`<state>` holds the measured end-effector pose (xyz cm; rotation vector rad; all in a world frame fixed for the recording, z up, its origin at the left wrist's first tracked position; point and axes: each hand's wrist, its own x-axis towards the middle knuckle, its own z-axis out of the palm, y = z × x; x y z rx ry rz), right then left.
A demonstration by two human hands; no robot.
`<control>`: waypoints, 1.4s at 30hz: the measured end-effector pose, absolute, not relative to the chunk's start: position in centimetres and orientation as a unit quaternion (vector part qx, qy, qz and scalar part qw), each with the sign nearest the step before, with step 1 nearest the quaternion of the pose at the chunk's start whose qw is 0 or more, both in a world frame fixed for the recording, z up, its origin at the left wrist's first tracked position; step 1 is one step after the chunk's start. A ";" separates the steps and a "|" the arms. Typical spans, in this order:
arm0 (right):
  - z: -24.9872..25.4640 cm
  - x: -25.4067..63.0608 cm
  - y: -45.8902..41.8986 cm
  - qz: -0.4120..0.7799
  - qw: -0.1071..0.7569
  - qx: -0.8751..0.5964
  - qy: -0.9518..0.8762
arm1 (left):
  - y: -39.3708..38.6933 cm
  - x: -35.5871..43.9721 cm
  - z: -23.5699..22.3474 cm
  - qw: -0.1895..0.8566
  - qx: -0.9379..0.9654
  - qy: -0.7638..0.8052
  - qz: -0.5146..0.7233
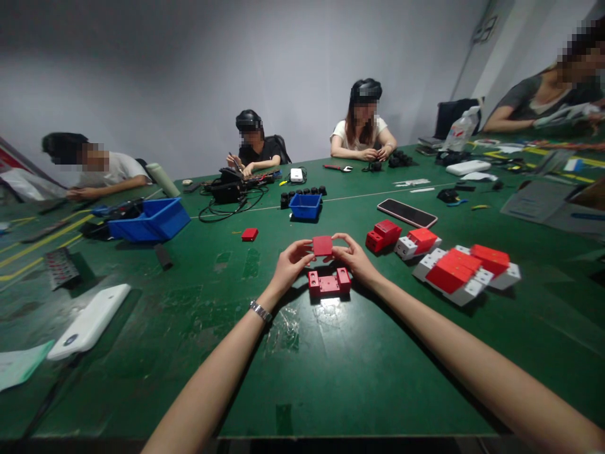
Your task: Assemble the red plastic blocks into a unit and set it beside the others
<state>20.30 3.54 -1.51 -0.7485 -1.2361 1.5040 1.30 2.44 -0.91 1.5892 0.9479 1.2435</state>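
Observation:
Both my hands hold one small flat red square piece (322, 245) just above the green table (331, 366). My left hand (289, 265) pinches its left edge, and my right hand (353, 257) pinches its right edge. Directly below the piece, between my wrists, a red base part (329, 283) with raised ends lies on the table. A silver watch sits on my left wrist.
Red-and-white assembled blocks (466, 272) lie right of my hands, beyond them two more (401, 238) and a phone (407, 213). A loose red piece (249, 234), blue bins (305, 205) (150, 219) and a white device (89, 320) lie left. Several people work at the far edges.

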 end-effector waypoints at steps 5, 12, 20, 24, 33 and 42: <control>-1.6 20.3 3.5 0.619 0.502 -0.307 -0.520 | 2.5 1.3 -1.0 0.438 0.635 0.384 0.508; -1.9 20.2 3.7 0.620 0.510 -0.297 -0.517 | 2.4 1.3 -0.9 0.453 0.627 0.382 0.505; -1.8 20.2 3.8 0.630 0.506 -0.288 -0.514 | 2.3 1.4 -0.8 0.463 0.619 0.373 0.513; -1.7 20.2 3.6 0.629 0.508 -0.289 -0.512 | 2.3 1.4 -0.8 0.457 0.621 0.373 0.516; -1.7 20.1 3.6 0.628 0.508 -0.293 -0.512 | 2.5 1.3 -1.2 0.449 0.632 0.364 0.516; -1.7 20.2 3.5 0.628 0.505 -0.289 -0.516 | 2.5 1.3 -1.1 0.453 0.628 0.372 0.512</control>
